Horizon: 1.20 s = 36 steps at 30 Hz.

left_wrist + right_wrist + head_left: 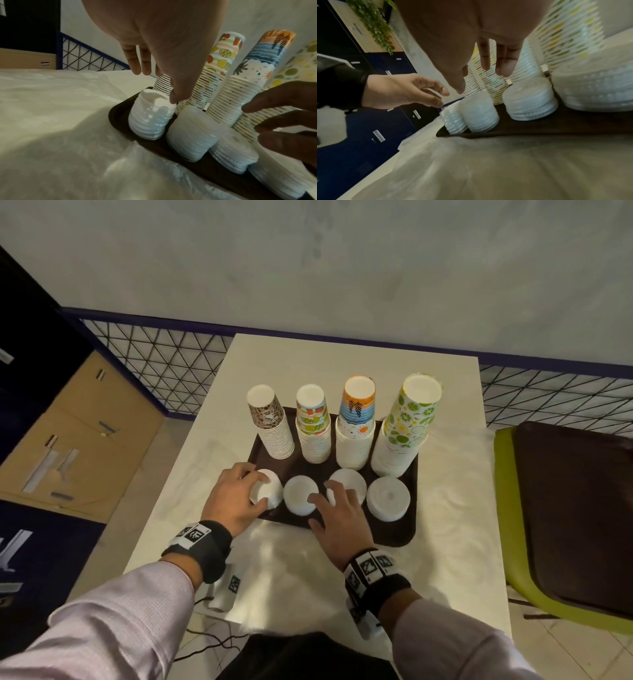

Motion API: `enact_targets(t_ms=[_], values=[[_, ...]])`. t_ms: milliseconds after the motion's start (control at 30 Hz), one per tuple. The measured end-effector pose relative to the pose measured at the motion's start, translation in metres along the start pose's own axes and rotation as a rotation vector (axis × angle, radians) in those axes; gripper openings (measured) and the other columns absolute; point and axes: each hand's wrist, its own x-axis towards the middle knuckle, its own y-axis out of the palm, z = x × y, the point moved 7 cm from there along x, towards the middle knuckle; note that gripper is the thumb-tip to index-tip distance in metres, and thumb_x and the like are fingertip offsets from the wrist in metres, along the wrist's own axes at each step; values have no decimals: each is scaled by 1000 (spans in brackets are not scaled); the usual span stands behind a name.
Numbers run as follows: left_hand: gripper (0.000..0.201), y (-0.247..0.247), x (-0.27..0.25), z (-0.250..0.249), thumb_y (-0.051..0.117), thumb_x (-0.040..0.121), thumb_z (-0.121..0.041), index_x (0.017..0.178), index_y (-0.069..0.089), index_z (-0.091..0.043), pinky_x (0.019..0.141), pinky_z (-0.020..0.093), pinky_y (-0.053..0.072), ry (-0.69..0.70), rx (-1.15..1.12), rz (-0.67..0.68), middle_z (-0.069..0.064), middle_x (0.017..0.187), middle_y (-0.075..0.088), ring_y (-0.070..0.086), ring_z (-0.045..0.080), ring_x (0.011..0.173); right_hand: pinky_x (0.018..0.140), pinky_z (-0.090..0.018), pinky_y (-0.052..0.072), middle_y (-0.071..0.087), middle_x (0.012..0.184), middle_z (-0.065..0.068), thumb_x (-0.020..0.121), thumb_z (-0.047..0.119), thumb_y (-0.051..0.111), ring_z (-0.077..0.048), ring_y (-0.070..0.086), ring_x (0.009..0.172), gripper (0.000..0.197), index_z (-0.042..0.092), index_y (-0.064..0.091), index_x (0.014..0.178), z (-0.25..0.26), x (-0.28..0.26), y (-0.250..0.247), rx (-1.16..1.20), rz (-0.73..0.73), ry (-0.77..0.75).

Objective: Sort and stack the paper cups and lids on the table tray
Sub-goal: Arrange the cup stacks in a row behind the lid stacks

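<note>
A dark brown tray point(394, 532) holds four upturned cup stacks along its back: brown-patterned point(270, 426), fruit-patterned point(313, 426), orange-and-blue point(356, 422) and lime-patterned point(407, 426). In front stand four white lid stacks. My left hand point(256, 488) is over the leftmost lid stack point(150, 119). Its thumb touches the top lid and the fingers are relaxed. My right hand point(322, 505) hovers with fingers spread above the second lid stack point(300, 494) and third lid stack point(351, 482), holding nothing. The fourth lid stack point(388, 498) stands untouched at the right.
The tray lies on a white table point(445, 474) covered with thin clear plastic. A green chair point(507, 525) carrying a brown tray stands at the right. Cardboard boxes point(85, 440) and a wire mesh fence point(171, 361) are at the left and behind.
</note>
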Motion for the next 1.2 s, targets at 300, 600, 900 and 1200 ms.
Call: enact_targets(t_ms=[300,600,900,1200], values=[[39,20,4,20,84,80,-21,117,73,-24,95,39,54,93,0,31,4,136,57,57,31,116,110,-47,40,28,157,-2,97,34,61,-35,33,138,45,29,48,139,7,30,41,-114,83,77],[35,27,17,24,79,87,-24,120,70,-21,103,40,49,118,-53,72,4,139,50,53,30,118,96,-50,51,44,147,-9,85,37,76,-37,49,124,43,26,59,123,13,49,54,-189,2,119],[32,27,26,22,78,89,-26,120,68,-21,100,39,53,127,-83,131,3,142,43,57,27,119,89,-50,50,47,142,-11,82,32,76,-37,51,116,57,30,50,133,8,63,43,-269,-9,183],[34,27,33,17,76,91,-26,123,66,-22,105,37,51,151,-67,153,3,144,40,54,26,124,89,-48,46,47,143,-12,85,32,73,-36,48,118,52,29,53,133,2,74,36,-303,-3,236]])
